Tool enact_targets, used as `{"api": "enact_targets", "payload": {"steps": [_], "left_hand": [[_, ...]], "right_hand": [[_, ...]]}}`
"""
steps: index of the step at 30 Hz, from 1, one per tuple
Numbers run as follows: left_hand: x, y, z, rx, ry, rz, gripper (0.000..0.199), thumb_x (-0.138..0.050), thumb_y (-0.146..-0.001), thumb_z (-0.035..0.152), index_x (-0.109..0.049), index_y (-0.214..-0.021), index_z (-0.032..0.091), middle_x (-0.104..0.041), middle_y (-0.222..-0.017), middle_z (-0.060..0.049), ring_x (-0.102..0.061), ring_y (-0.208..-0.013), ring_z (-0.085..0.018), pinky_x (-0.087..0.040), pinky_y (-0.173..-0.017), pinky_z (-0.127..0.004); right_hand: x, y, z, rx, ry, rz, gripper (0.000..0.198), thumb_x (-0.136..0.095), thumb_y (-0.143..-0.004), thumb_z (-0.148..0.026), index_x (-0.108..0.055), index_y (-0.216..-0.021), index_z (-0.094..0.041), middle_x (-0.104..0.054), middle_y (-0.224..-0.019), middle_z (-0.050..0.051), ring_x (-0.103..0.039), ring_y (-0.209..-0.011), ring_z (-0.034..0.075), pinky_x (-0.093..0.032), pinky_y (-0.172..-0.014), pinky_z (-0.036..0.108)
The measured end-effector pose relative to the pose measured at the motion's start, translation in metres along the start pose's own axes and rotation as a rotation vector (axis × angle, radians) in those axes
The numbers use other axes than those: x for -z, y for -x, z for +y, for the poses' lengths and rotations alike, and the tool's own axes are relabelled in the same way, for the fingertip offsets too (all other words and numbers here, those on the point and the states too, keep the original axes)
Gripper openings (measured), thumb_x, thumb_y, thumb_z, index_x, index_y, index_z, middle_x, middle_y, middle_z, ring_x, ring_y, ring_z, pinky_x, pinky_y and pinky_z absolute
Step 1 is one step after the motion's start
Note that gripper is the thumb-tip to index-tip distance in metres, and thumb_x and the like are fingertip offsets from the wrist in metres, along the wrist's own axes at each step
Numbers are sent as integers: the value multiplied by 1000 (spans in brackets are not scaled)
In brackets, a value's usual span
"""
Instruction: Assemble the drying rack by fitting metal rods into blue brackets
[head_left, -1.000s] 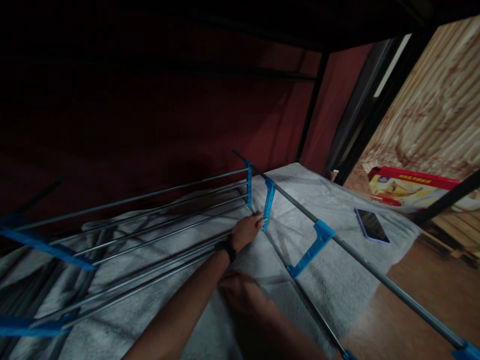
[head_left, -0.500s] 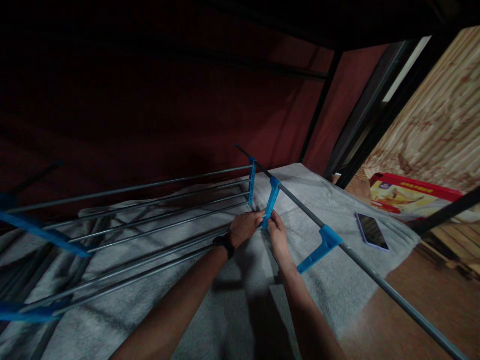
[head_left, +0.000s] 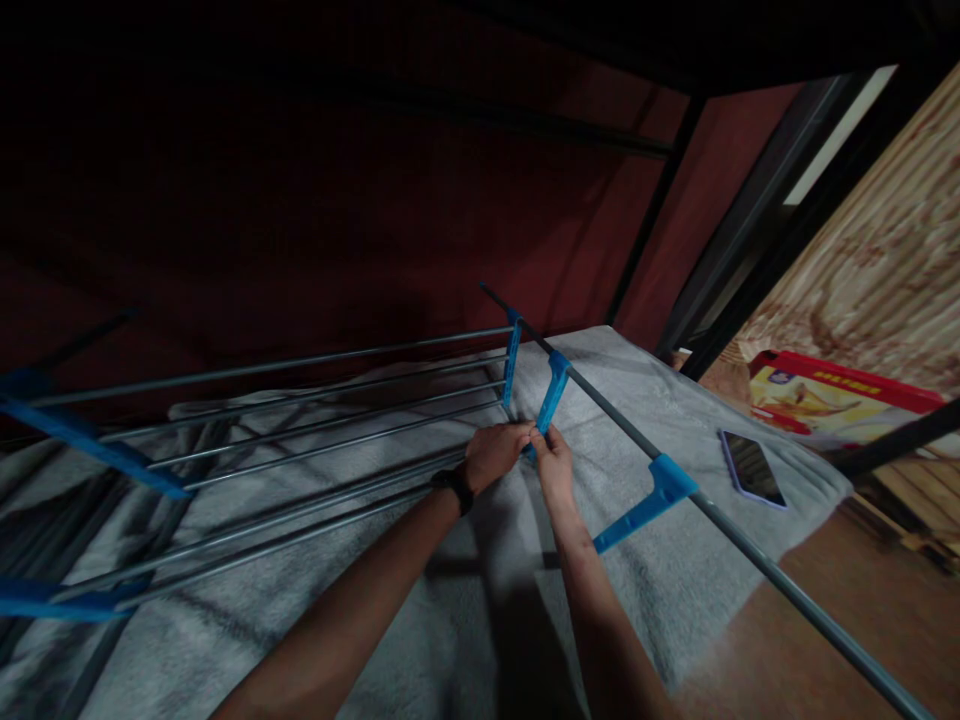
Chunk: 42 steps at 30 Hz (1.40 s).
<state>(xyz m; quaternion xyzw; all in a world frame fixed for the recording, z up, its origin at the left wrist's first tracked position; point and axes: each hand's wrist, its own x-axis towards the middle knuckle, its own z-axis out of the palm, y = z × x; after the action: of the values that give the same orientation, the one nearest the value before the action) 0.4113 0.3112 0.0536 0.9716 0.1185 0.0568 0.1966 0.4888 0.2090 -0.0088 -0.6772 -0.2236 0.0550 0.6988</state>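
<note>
Both hands meet at the lower end of a blue plastic bracket [head_left: 553, 388] that hangs from a long grey metal pole [head_left: 615, 420]. My left hand [head_left: 495, 452], with a dark watch on its wrist, is closed at the end of a thin metal rod [head_left: 337, 492], close against the bracket. My right hand [head_left: 553, 466] is closed round the bracket's lower end from the right. Fingers hide the spot where rod and bracket meet. Another blue bracket [head_left: 511, 365] stands behind, with several rods running left from it. A third blue bracket [head_left: 656, 500] is nearer, right of my right forearm.
Grey fleecy cloth [head_left: 645, 600] lies beneath the rack. A phone [head_left: 752, 468] rests on it at the right, beyond the pole. Blue end brackets [head_left: 94, 445] are at the left. A red and yellow box [head_left: 832, 400] and dark frame posts [head_left: 652, 210] stand further off.
The view has shifted slightly, so the rack and phone appear a little further right. Both hands stay at the same bracket, my right fingers now closer to my left.
</note>
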Motion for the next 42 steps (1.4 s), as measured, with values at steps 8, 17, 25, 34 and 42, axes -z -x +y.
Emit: {"api": "enact_targets", "payload": {"steps": [8, 17, 25, 34, 42], "left_hand": [[-1, -1, 3, 32, -32, -7, 41, -38, -102, 34, -59, -137, 35, -73, -121, -7, -69, -110, -24, -50, -92, -33], [0, -1, 5, 36, -92, -41, 40, -38, -102, 33, -56, -138, 37, -73, -122, -4, -69, -111, -22, -51, -92, -31], [1, -1, 7, 56, -102, -49, 42, -38, -103, 34, -53, -142, 38, -73, -123, -4, -69, -110, -21, -51, -91, -31], [-2, -1, 6, 71, -97, -16, 41, -38, -103, 35, -53, -141, 35, -72, -123, -5, -69, -109, -21, -51, -90, -32], [-8, -3, 25, 22, -190, 25, 36, -31, -103, 26, -62, -120, 16, -74, -108, -14, -72, -98, -26, -54, -83, -37]], "right_hand": [[-6, 0, 6, -41, -90, 38, 38, -56, -81, -46, -68, -100, -16, -72, -101, 7, -62, -91, 20, -49, -91, 35], [-10, -1, 11, -56, -231, 89, 29, -65, -77, -40, -70, -94, -17, -71, -91, 4, -60, -83, 18, -47, -85, 32], [-16, -1, 13, -66, -310, 142, 21, -66, -75, -33, -71, -89, -18, -70, -85, 1, -58, -78, 15, -46, -78, 28], [-9, -1, 14, -100, -373, 70, 25, -68, -77, -36, -73, -94, -19, -73, -97, 4, -63, -90, 19, -48, -91, 34], [12, -6, 32, -60, -278, -76, 29, -63, -82, -34, -74, -106, -23, -74, -113, 4, -64, -110, 21, -43, -106, 39]]}}
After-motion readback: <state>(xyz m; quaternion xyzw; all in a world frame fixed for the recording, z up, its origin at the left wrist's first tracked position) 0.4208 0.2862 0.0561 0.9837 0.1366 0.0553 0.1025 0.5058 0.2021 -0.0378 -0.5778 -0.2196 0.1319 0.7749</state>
